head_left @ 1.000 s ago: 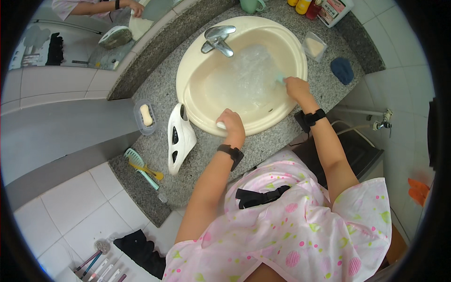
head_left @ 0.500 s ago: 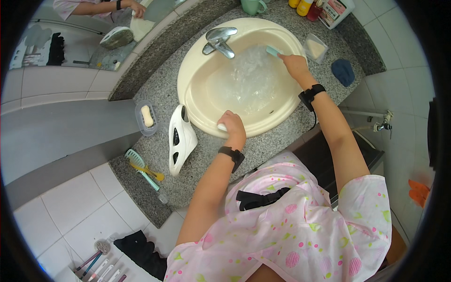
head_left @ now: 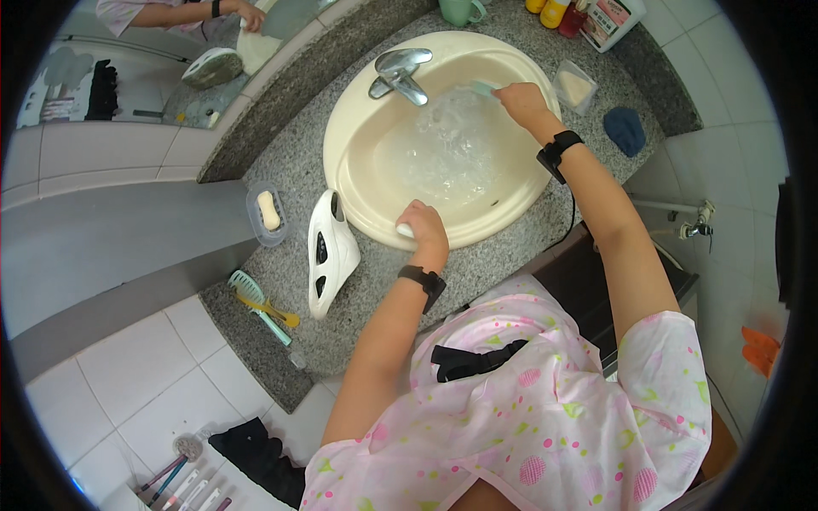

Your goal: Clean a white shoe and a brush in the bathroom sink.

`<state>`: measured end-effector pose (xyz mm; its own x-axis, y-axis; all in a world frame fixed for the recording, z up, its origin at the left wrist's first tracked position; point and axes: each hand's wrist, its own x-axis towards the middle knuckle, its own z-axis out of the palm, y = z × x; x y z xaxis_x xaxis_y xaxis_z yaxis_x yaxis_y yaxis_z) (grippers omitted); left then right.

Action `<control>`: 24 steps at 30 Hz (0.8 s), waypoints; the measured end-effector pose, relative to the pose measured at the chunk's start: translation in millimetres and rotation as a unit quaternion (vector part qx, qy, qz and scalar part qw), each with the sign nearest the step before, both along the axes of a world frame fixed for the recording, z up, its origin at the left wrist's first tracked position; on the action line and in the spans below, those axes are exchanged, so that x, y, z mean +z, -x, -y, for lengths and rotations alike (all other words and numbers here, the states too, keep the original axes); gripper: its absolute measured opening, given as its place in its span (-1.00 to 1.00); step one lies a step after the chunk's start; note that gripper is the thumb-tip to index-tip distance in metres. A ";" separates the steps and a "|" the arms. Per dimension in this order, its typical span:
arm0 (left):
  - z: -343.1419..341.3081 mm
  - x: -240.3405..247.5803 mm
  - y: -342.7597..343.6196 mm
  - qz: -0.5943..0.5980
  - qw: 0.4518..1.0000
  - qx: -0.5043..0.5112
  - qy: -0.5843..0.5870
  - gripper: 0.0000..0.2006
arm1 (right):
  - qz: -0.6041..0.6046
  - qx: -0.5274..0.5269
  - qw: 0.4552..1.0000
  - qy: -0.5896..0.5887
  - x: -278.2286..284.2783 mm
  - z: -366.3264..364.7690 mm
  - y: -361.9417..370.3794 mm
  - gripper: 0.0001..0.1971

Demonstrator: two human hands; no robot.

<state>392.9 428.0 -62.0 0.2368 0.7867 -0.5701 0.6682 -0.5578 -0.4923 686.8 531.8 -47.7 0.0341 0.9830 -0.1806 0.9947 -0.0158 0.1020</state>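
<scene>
In my right hand (head_left: pixel 523 106) is a pale teal tool (head_left: pixel 483 88), perhaps a brush; most of it is hidden by my fingers. It is held over the far right part of the cream oval sink (head_left: pixel 339 162), just above the cloudy, rippling water (head_left: pixel 447 145). My left hand (head_left: pixel 423 226) is closed at the sink's near rim around a small white rounded thing (head_left: pixel 405 230) whose kind I cannot make out. To its left, a white shoe with dark cutouts (head_left: pixel 334 260) leans on its side against the rim.
A chrome faucet (head_left: pixel 399 72) stands at the sink's back. Bar soap in a clear dish (head_left: pixel 268 213) lies left, a pale block in a clear case (head_left: pixel 575 88) and a dark blue cloth (head_left: pixel 624 130) right. Bottles (head_left: pixel 611 21) and a green cup (head_left: pixel 461 10) stand behind.
My right hand has moved a little left and up with the teal tool, over the water. My left hand stays at the near rim.
</scene>
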 end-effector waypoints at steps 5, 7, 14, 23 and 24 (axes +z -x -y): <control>-2.0 3.3 -3.1 -0.011 1.000 -0.012 0.005 -0.68 | 0.027 0.138 0.990 -0.024 5.5 -10.1 20.2 -0.82; -3.3 -0.2 -1.3 -0.009 1.000 0.003 0.005 -0.68 | 0.039 0.099 0.994 -0.007 12.1 -18.2 23.1 -0.83; -2.7 -0.5 1.3 -0.018 1.000 -0.012 0.002 -0.69 | 0.038 -0.067 0.996 0.044 13.8 -7.6 44.6 -0.82; -2.6 0.9 0.1 -0.002 1.000 -0.001 0.008 -0.68 | 0.003 0.131 0.990 -0.042 3.8 -21.9 64.4 -0.87; -2.4 0.1 1.8 0.003 1.000 0.002 0.007 -0.68 | 0.001 0.134 0.990 -0.042 6.4 -20.0 64.4 -0.87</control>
